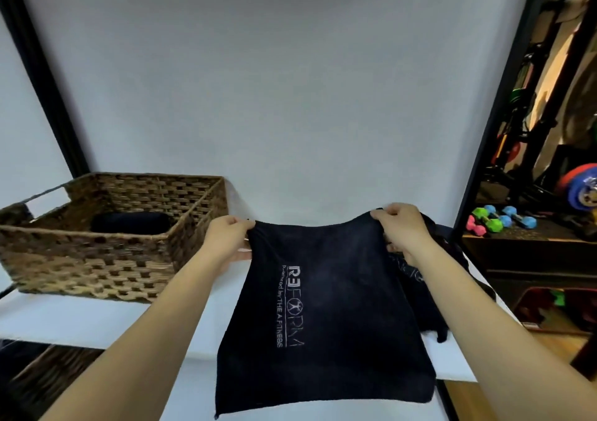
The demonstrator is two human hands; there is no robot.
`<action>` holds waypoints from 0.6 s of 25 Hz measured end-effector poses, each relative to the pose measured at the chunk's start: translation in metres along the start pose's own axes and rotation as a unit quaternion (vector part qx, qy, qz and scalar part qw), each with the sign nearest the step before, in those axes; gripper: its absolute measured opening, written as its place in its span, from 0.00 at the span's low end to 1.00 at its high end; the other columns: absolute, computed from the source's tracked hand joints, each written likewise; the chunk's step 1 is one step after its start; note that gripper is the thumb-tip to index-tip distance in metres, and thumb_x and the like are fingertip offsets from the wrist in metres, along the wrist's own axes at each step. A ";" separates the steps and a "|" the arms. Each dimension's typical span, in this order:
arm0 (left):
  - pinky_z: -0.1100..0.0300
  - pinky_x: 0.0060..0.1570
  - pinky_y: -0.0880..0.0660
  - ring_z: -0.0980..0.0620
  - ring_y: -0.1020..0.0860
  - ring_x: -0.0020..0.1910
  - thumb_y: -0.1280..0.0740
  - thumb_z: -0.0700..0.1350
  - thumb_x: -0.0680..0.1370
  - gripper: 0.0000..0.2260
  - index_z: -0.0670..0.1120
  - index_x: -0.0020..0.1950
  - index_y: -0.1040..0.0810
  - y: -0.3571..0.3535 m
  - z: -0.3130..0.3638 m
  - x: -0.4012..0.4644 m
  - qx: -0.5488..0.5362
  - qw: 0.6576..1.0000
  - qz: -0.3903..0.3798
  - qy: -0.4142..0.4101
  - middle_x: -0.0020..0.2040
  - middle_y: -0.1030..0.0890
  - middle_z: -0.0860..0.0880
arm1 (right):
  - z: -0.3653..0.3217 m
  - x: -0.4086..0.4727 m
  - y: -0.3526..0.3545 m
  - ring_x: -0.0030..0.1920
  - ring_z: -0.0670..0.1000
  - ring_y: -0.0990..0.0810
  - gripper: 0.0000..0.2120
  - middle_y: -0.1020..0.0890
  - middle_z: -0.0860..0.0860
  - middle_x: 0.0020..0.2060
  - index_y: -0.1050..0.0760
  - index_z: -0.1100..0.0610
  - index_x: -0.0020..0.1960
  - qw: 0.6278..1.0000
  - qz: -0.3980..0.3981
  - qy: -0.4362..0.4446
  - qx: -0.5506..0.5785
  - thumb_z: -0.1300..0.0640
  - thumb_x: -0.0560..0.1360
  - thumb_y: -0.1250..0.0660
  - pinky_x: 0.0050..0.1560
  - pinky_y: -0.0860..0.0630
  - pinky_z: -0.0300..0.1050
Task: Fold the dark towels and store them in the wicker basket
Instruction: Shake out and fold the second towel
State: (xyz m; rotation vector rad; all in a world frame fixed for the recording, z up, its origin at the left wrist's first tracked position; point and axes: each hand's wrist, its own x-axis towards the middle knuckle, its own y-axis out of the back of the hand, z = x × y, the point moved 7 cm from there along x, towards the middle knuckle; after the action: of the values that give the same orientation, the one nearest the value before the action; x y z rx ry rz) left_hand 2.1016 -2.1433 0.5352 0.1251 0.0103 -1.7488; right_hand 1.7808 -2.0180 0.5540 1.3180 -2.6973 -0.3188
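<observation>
Holding dark towel (323,307) up by top corners, left hand (226,236) and right hand (403,230) pinching, spread for folding; basket (106,252) waits left, rolled towel (129,222) inside.

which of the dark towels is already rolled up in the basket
The rolled towel lying inside the wicker basket. The printed towel hangs flat from both hands, and more towels lie heaped at the right.

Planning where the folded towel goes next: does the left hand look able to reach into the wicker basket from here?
Probably yes: the left hand is beside the wicker basket, whose top is open, but its fingers grip the dark towel.
</observation>
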 end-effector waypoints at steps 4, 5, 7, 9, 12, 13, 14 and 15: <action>0.53 0.35 0.18 0.47 0.19 0.35 0.33 0.41 0.81 0.06 0.40 0.47 0.23 -0.031 0.004 -0.035 -0.030 0.998 -0.040 -0.025 0.42 0.18 0.43 | -0.017 -0.036 -0.055 0.33 0.51 0.26 0.13 0.23 0.52 0.33 0.24 0.61 0.44 0.995 -0.039 0.073 -0.056 0.50 0.76 0.29 0.33 0.27 0.47; 0.52 0.35 0.18 0.47 0.19 0.35 0.33 0.41 0.81 0.05 0.40 0.47 0.23 -0.038 0.001 -0.041 -0.034 0.998 -0.051 -0.031 0.42 0.18 0.43 | -0.017 -0.044 -0.069 0.33 0.51 0.24 0.11 0.21 0.50 0.33 0.23 0.57 0.44 0.992 -0.042 0.094 -0.072 0.49 0.75 0.29 0.35 0.25 0.48; 0.51 0.37 0.17 0.47 0.19 0.37 0.32 0.40 0.81 0.06 0.40 0.45 0.22 -0.047 -0.006 -0.051 -0.033 0.996 -0.070 -0.047 0.41 0.18 0.43 | -0.019 -0.063 -0.094 0.33 0.50 0.22 0.08 0.20 0.48 0.34 0.23 0.53 0.42 0.986 -0.046 0.130 -0.089 0.50 0.75 0.28 0.38 0.22 0.50; 0.50 0.38 0.17 0.48 0.17 0.38 0.32 0.39 0.81 0.07 0.40 0.43 0.22 -0.050 -0.012 -0.057 -0.039 0.994 -0.075 -0.062 0.41 0.18 0.41 | -0.019 -0.078 -0.114 0.33 0.47 0.21 0.06 0.19 0.47 0.34 0.23 0.51 0.42 0.983 -0.058 0.146 -0.092 0.51 0.75 0.29 0.37 0.20 0.48; 0.54 0.37 0.18 0.48 0.15 0.39 0.33 0.38 0.81 0.08 0.39 0.42 0.21 -0.044 -0.021 -0.059 -0.055 0.994 -0.067 -0.071 0.42 0.17 0.37 | -0.019 -0.097 -0.128 0.31 0.44 0.21 0.04 0.18 0.46 0.35 0.23 0.49 0.43 0.978 -0.073 0.165 -0.108 0.54 0.77 0.31 0.37 0.21 0.45; 0.55 0.38 0.18 0.47 0.15 0.41 0.33 0.38 0.81 0.08 0.40 0.42 0.20 -0.040 -0.023 -0.059 -0.055 0.994 -0.065 -0.074 0.44 0.16 0.36 | -0.020 -0.102 -0.131 0.30 0.44 0.21 0.05 0.18 0.46 0.34 0.22 0.48 0.43 0.976 -0.079 0.168 -0.113 0.55 0.77 0.32 0.38 0.21 0.46; 0.55 0.38 0.18 0.47 0.15 0.42 0.33 0.38 0.81 0.08 0.40 0.42 0.20 -0.037 -0.026 -0.059 -0.055 0.993 -0.063 -0.078 0.44 0.16 0.36 | -0.019 -0.106 -0.135 0.31 0.45 0.20 0.05 0.17 0.47 0.34 0.22 0.49 0.43 0.974 -0.086 0.172 -0.118 0.56 0.78 0.32 0.40 0.19 0.48; 0.55 0.39 0.18 0.47 0.15 0.43 0.33 0.38 0.81 0.08 0.40 0.43 0.20 -0.035 -0.027 -0.059 -0.056 0.993 -0.062 -0.082 0.44 0.16 0.37 | -0.020 -0.109 -0.137 0.33 0.46 0.18 0.05 0.16 0.47 0.35 0.20 0.50 0.45 0.972 -0.092 0.177 -0.121 0.57 0.78 0.33 0.43 0.18 0.49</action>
State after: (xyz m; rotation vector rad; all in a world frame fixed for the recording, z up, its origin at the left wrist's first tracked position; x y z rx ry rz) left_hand 2.0801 -2.0773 0.5110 -0.1029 -0.0032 -1.8733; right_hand 1.9568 -2.0166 0.5384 1.4015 -2.1758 -0.3753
